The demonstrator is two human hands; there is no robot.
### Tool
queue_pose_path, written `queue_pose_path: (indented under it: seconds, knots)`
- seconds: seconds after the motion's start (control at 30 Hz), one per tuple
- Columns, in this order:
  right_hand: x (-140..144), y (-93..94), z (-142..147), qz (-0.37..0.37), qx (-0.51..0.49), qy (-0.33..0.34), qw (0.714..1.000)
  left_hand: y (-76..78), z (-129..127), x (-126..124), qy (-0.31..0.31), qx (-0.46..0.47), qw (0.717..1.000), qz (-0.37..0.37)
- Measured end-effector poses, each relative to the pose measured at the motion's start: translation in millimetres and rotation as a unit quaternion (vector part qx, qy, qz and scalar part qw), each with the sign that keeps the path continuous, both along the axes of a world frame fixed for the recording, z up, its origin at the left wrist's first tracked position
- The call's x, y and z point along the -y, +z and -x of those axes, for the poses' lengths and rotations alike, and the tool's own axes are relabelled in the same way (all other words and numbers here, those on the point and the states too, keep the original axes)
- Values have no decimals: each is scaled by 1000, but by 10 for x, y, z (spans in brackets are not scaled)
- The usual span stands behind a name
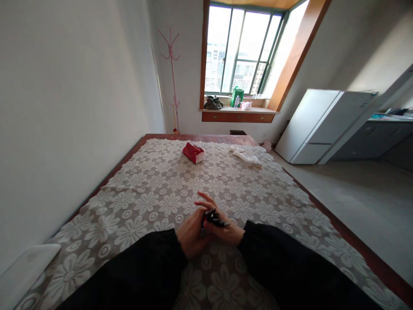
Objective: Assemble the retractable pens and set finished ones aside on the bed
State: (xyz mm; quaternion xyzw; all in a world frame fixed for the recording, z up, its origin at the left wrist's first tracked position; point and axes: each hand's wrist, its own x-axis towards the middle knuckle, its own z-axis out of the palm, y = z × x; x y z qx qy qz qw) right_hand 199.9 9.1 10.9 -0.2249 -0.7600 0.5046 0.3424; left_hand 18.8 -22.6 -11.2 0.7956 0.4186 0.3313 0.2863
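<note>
Both my hands meet low in the middle of the view, over a bed covered with a grey spread with white flowers (155, 189). My left hand (191, 234) and my right hand (222, 226) are together shut on a bundle of several dark pens (215, 218), whose tips point right. Black sleeves cover both my arms. The fingers of my right hand stick out to the left above the bundle.
A red and white box (193, 153) and a crumpled white cloth (247, 156) lie at the far end of the bed. A white board (22, 271) sits at the near left. A wall runs along the left, a pink coat stand (172, 77), window sill (238, 110) and white fridge (322, 125) beyond.
</note>
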Motion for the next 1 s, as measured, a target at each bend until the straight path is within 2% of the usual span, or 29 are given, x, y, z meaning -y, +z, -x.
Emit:
queue_pose_path:
  seconds: [0.07, 0.13, 0.23, 0.33, 0.43, 0.6, 0.8, 1.0]
  knots:
    - [46, -16, 9, -5, 13, 15, 1000, 3, -43, 61, -2, 10, 1000, 20]
    - [76, -65, 20, -9, 16, 19, 1000, 68, -34, 69, -12, -6, 1000, 28]
    - [69, -147, 21, 22, 4, 2, 1000, 296, 113, -49, 29, -98, 995, -2]
    - [8, -178, 8, 63, -37, -49, 996, 554, 419, -288, 89, -269, 958, -52]
    - [-66, -173, -4, 81, -67, -100, 989, 669, 768, -524, 121, -382, 916, -24]
    - [-118, -186, -14, 93, -67, -116, 987, 599, 1089, -689, 135, -411, 901, 14]
    - [-116, -205, -19, 78, -64, -121, 988, 522, 1217, -747, 184, -420, 889, 14]
    - [-129, -203, -19, 75, -58, -116, 989, 524, 1279, -774, 184, -412, 892, 30]
